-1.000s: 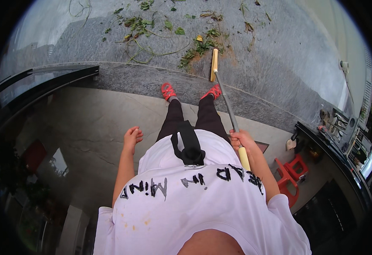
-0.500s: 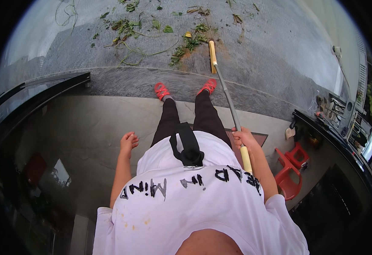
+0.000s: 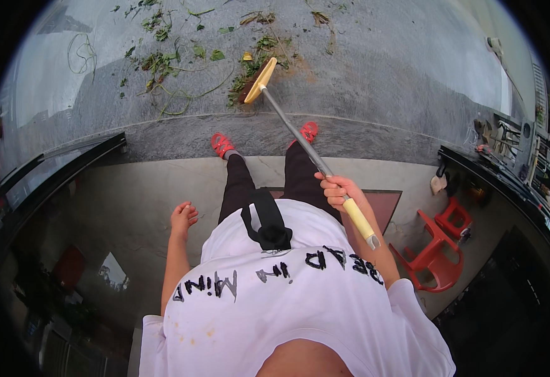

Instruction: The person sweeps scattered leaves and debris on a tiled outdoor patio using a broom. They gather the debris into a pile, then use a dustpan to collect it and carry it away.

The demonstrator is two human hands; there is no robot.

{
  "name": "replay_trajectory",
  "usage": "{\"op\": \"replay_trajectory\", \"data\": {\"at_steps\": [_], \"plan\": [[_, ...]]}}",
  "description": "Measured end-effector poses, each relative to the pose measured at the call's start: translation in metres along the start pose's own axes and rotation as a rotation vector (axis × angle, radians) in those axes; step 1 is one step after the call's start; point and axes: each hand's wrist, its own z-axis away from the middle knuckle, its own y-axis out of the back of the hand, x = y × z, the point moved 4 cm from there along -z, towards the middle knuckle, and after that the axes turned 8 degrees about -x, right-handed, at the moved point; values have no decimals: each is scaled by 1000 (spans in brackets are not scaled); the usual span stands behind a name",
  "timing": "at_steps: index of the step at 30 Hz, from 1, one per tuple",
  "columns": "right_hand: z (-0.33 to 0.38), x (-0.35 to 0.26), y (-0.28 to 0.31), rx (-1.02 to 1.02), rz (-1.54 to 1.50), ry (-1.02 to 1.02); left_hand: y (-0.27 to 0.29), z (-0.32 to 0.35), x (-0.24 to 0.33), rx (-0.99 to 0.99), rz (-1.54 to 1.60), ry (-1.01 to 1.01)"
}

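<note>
Right hand: clamped around the grey metal pole of a long-handled broom, just above a pale-yellow tubular end sleeve. Left hand: empty, fingers loosely curled with slight gaps, hanging clear of the broom beside the torso.

Change over the last half second: narrow yellow broom head shifted leftward relative to the green leafy litter, from standing off its right side to reaching its near right edge. Also turned to a diagonal, with pole now slanting in view across part of the right red strapped shoe. Meaning for the work: bristle side brought up to the litter, apparently meeting it. Cannot tell how firmly pressed.

Materials and shapes:
- Broom head: smooth oblong block with tapered ends; wood or plastic, cannot tell. Dark reddish-brown bristles, densely set, on the left face.
- Litter: limp, ragged leaves; small bright yellow scrap; thin, looping green vine farther left; sandy brown traces to the right.
- Ground: grey paving with rough, stone-like grain; smoother, paler slab nearer the body.
</note>
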Motion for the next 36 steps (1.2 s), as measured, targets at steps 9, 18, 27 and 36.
{"op": "replay_trajectory", "data": {"at_steps": [9,18,27,36], "plan": [[192,-107,66,646,607,231,-212,20,19,-185,-168,-54],[152,-175,120,526,295,110,-294,50,54,-201,-230,-224],[29,-185,10,8,54,43,-213,49,-18,-37,-196,61],[139,-189,10,271,168,188,-203,19,39,-83,46,-88]]}}
